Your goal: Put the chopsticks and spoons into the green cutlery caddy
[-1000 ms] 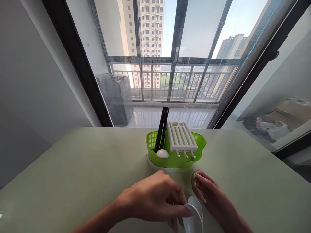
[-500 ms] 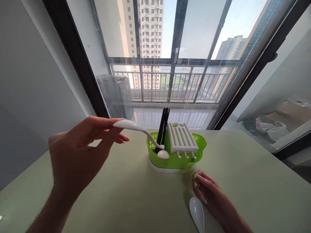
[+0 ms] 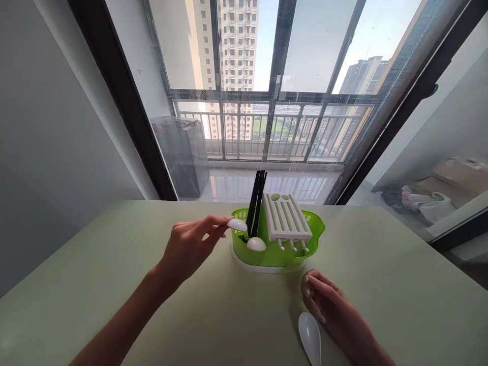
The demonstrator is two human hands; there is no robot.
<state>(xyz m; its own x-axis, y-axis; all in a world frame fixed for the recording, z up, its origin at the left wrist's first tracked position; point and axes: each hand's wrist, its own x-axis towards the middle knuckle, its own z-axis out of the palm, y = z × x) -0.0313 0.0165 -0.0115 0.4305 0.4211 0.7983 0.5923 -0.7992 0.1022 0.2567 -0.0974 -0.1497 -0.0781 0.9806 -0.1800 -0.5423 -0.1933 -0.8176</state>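
My left hand (image 3: 202,244) pinches a white soup spoon (image 3: 237,224) by its bowl, at the left end of a green cutlery holder (image 3: 249,256). The spoon's handle points down into the holder and is mostly hidden. Just beside it, the bowl of another white spoon (image 3: 256,244) shows at the holder's front rim. Black chopsticks (image 3: 256,201) stand upright behind them. My right hand (image 3: 333,310) rests on the table with its fingers loosely curled and nothing visible in them. Next to it lies another white soup spoon (image 3: 310,335).
A white slotted rack (image 3: 288,218) with small hooks along its front sits on the holder's right part. The holder stands on a white base (image 3: 251,266) on the pale green table (image 3: 213,310). Behind the table is a large window with dark frames (image 3: 280,46).
My left hand has moved right and away from me, bringing the spoon down so its handle is inside the green holder. The right hand has stayed in place.
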